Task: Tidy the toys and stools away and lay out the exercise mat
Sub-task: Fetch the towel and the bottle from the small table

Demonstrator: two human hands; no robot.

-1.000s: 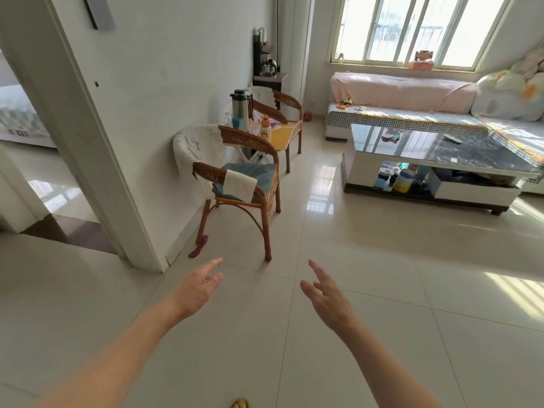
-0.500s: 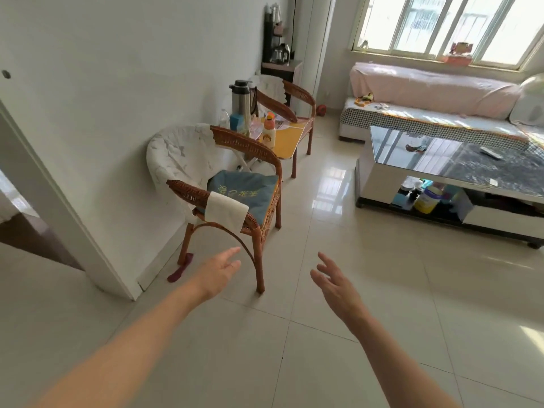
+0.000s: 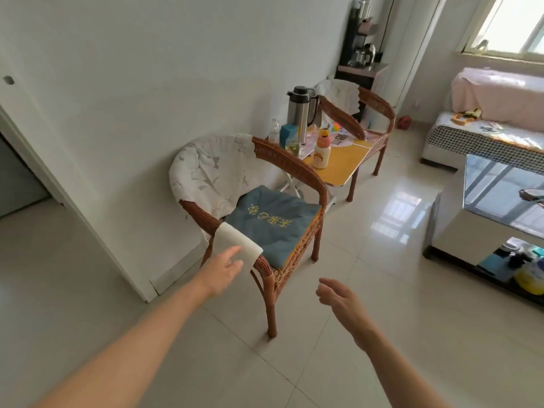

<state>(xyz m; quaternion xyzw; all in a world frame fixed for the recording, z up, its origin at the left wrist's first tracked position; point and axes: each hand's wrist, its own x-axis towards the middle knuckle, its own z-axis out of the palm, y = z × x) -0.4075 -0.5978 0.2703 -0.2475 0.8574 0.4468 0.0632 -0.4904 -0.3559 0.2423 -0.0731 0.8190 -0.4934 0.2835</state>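
A wicker armchair (image 3: 297,172) with a blue-grey seat cushion (image 3: 272,219) stands against the white wall. A white cloth (image 3: 238,241) hangs over its near armrest. My left hand (image 3: 220,272) is open, its fingertips at the lower edge of that cloth. My right hand (image 3: 341,301) is open and empty over the tiled floor, to the right of the chair's front leg. No exercise mat or stool is in view. A small toy (image 3: 468,114) lies on the sofa far right.
A yellow folding table (image 3: 338,169) with a thermos (image 3: 298,111) and a bottle (image 3: 321,148) stands behind the chair, then a second wicker chair (image 3: 374,111). A glass-topped coffee table (image 3: 471,219) is at right, a covered sofa (image 3: 485,136) beyond. A doorway opens at left.
I have come closer to the wicker chair and the view has swung left. My left hand has reached forward to the white cloth on the armrest. Both hands stay open.
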